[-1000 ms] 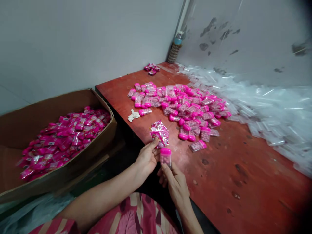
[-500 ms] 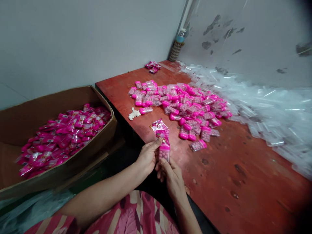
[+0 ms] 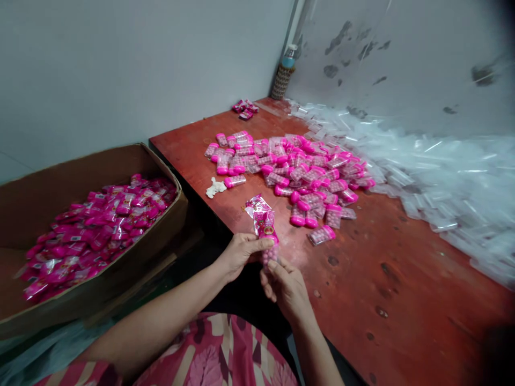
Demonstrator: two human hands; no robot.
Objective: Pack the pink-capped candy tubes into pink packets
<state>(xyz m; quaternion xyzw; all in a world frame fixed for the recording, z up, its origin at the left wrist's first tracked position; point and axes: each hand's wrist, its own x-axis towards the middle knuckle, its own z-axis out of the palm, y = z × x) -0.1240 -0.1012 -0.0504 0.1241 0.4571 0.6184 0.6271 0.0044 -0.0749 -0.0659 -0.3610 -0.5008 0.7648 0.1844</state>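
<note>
My left hand (image 3: 240,252) pinches a pink printed wrapper (image 3: 263,221) between thumb and fingers. My right hand (image 3: 285,285) holds from below a small clear container of pink candies (image 3: 270,253), which sits partly inside the wrapper's lower end. Both hands are together at the near edge of the red table (image 3: 402,279). Beyond them lies a heap of pink-capped candy containers (image 3: 298,171).
A cardboard box (image 3: 120,279) at my left holds many pink wrapped packs (image 3: 100,225). A pile of clear empty plastic containers (image 3: 434,177) lines the wall at right. A small white object (image 3: 215,187), a few pink packs (image 3: 243,107) and a bottle (image 3: 284,75) sit farther back.
The candy container, at first just below the wrapper, has gone up into it; its pink cap is now covered. The hands have stayed close together.
</note>
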